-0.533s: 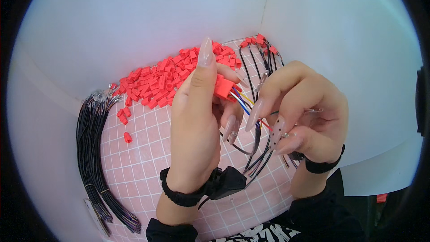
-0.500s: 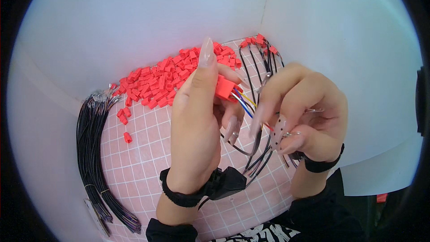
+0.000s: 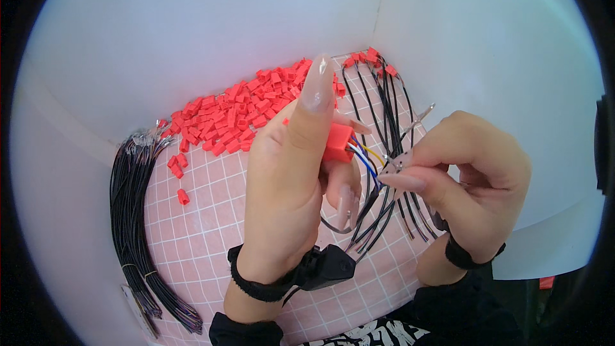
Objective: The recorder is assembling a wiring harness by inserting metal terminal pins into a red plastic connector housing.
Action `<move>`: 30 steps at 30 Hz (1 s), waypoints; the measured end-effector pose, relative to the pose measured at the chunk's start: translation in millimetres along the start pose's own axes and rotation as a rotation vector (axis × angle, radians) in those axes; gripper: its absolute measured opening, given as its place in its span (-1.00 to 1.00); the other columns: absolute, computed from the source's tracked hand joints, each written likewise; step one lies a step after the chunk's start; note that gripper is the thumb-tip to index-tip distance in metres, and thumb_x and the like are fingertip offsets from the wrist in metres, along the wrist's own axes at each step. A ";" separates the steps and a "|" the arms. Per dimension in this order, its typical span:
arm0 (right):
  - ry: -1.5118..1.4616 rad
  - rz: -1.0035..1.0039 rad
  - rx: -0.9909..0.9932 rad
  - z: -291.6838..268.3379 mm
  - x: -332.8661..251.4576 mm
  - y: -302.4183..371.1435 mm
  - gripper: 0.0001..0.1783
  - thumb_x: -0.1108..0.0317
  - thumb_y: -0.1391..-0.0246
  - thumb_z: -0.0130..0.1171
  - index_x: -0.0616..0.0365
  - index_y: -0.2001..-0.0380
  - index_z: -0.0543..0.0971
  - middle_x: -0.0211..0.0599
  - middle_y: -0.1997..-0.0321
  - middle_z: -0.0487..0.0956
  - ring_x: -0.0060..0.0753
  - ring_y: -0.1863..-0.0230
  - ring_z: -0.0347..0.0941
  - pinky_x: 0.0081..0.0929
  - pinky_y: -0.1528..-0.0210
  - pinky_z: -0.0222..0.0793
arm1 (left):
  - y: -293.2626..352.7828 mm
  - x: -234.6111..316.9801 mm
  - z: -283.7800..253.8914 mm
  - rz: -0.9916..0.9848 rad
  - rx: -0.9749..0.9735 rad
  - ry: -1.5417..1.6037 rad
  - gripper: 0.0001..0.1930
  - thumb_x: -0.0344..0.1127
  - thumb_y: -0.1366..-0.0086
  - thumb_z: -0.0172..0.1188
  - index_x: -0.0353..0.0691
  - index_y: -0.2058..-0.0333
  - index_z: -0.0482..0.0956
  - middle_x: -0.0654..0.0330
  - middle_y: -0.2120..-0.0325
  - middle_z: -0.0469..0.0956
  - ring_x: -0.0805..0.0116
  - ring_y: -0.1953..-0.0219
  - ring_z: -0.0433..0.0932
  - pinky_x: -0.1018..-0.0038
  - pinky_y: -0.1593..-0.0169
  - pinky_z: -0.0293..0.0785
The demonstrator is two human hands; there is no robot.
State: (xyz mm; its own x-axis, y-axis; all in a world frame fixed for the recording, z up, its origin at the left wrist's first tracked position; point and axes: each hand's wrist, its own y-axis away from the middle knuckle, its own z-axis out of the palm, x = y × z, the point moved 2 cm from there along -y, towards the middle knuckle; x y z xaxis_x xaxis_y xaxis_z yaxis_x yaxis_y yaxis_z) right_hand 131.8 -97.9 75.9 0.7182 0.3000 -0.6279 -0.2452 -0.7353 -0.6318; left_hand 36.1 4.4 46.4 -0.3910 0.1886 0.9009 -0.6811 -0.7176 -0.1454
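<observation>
My left hand [image 3: 282, 179] is upright near the middle, thumb up, closed around a red plastic connector housing [image 3: 339, 142]. Thin blue, white, yellow and dark wires [image 3: 370, 165] come out of the housing's right-facing end and run down into a black cable. Just right of these wires, my right hand [image 3: 480, 182] is closed in a pinch, thumb against finger, on what looks like a thin wire end with a small silvery tip. The fingertips partly cover it.
A heap of red connector housings [image 3: 237, 115] lies at the back, with a few loose ones [image 3: 183, 197] nearer. A tied bundle of black cables [image 3: 131, 218] is on the left. Several cables with red connectors [image 3: 384, 99] lie at the right. White walls [image 3: 211, 25] enclose the pink gridded surface [image 3: 192, 250].
My left hand and the connector have shifted slightly right. My right hand has moved right, and its fingers have drawn into a pinch near the connector's wires.
</observation>
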 end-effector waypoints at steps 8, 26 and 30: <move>0.327 -0.264 -0.024 -11.0 -17.8 6.7 -0.78 0.58 0.47 0.28 0.22 0.59 0.50 -0.30 0.63 0.47 -0.51 0.65 0.30 -0.66 0.65 0.12 | 0.7 0.7 9.5 -0.005 -0.003 0.170 -0.63 -0.03 -0.13 0.04 -0.27 0.57 0.33 0.26 0.90 0.26 0.55 0.88 0.24 0.68 0.76 0.14; 0.080 0.016 -0.918 -7.4 -23.5 -1.0 -0.84 0.47 0.34 0.30 0.17 0.62 0.50 -0.34 0.74 0.40 -0.52 0.77 0.27 -0.61 0.74 0.10 | 3.9 -9.7 19.3 -0.082 0.024 0.153 -0.51 0.06 -0.21 -0.19 -0.29 0.61 0.33 0.32 0.91 0.18 0.64 0.92 0.11 0.72 0.82 -0.01; -0.362 0.012 -0.098 24.2 -0.3 17.5 -0.70 0.58 0.27 0.22 0.25 0.48 0.29 -0.36 0.74 0.41 -0.67 0.77 0.28 -0.75 0.73 0.09 | 5.6 -8.3 10.3 -0.059 0.089 -0.004 -0.51 0.06 -0.21 -0.20 -0.30 0.59 0.33 0.31 0.89 0.20 0.63 0.92 0.11 0.71 0.82 -0.01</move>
State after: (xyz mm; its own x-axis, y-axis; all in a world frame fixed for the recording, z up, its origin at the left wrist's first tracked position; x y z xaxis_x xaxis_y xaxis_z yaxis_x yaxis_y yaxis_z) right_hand 111.6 -96.1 54.0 0.4341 0.4736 -0.7663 -0.1762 -0.7896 -0.5878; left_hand 41.9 -8.2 42.3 -0.3495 0.2293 0.9084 -0.6453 -0.7619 -0.0559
